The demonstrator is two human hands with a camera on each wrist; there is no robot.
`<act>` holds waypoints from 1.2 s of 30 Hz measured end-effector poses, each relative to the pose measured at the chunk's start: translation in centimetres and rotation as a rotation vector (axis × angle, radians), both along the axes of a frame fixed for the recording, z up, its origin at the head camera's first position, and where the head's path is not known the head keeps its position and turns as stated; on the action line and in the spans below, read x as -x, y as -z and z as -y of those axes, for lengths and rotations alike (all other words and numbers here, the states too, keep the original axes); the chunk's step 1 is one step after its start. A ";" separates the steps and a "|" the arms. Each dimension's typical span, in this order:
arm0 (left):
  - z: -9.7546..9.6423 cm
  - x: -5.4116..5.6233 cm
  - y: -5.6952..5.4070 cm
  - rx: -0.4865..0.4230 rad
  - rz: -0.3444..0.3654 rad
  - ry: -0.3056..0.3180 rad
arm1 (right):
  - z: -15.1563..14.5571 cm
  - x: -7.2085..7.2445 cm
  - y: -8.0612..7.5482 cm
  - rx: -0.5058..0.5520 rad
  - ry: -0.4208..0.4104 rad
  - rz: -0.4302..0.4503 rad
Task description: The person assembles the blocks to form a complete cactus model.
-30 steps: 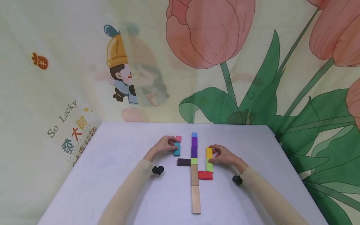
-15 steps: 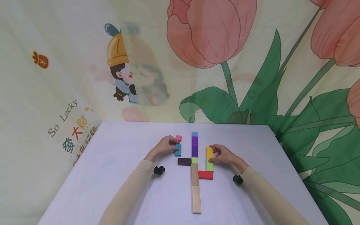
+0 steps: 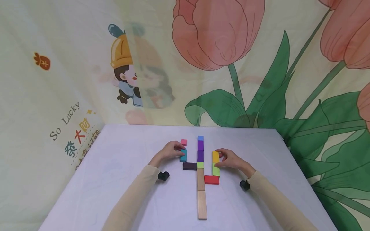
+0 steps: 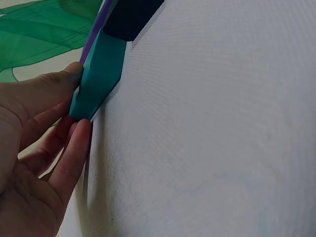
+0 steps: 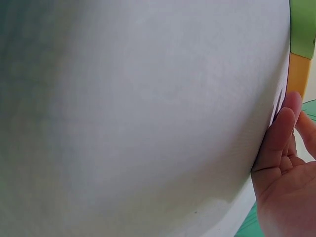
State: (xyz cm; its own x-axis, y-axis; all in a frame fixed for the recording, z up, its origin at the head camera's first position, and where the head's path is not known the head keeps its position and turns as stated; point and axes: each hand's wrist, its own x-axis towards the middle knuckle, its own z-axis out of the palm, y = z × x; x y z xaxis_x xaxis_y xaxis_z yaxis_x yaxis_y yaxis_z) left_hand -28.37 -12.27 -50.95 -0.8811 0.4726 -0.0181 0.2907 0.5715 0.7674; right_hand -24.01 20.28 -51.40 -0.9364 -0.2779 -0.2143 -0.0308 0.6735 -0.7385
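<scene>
My left hand point(image 3: 170, 150) pinches a teal block point(image 3: 183, 156) between thumb and fingers. The teal block point(image 4: 101, 74) lies on the table, its near end at or almost against the left end of a black block point(image 3: 189, 166). Beyond my left fingertips sits a small pink block point(image 3: 184, 141), apart from the teal one. On the other side, my right hand point(image 3: 231, 159) holds a yellow block point(image 3: 215, 156), index finger near its far end and thumb by its joint with a green block point(image 3: 215, 170). In the right wrist view, fingertips meet the yellow block point(image 5: 297, 76).
A straight column of two wooden planks point(image 3: 201, 205), a small light green block point(image 3: 200, 165), two purple blocks point(image 3: 200, 150) and a blue block point(image 3: 200, 138) runs up the middle. A red block point(image 3: 211, 180) joins it to the green block. A patterned curtain point(image 3: 156, 64) hangs behind the white table point(image 3: 245, 138).
My left hand has drawn the teal block slightly nearer and to the right, toward the black block, widening its gap from the pink block. The right hand has kept its place.
</scene>
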 end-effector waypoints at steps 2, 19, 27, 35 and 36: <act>0.0 0.0 0.0 0.002 0.005 0.004 | 0.0 0.0 0.0 -0.002 -0.001 0.000; 0.0 0.1 -0.2 0.023 0.032 0.069 | 0.0 0.0 -0.1 -0.004 -0.003 0.000; -0.3 0.3 -0.1 -0.021 -0.014 -0.017 | -0.1 0.0 -0.1 0.003 -0.001 0.003; -1.2 1.3 0.0 -0.012 -0.208 -0.171 | -0.3 0.1 0.3 0.043 -0.019 0.007; -1.2 1.4 0.0 0.006 -0.217 -0.173 | -0.3 0.2 0.3 0.044 -0.023 0.006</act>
State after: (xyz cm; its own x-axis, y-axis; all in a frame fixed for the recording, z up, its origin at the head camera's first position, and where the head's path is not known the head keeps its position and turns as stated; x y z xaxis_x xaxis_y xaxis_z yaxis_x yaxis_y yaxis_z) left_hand -29.75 -11.02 -51.00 -0.9322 0.3153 0.1775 0.3457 0.6310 0.6945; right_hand -24.17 20.57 -51.71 -0.9285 -0.3083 -0.2070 -0.0411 0.6394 -0.7677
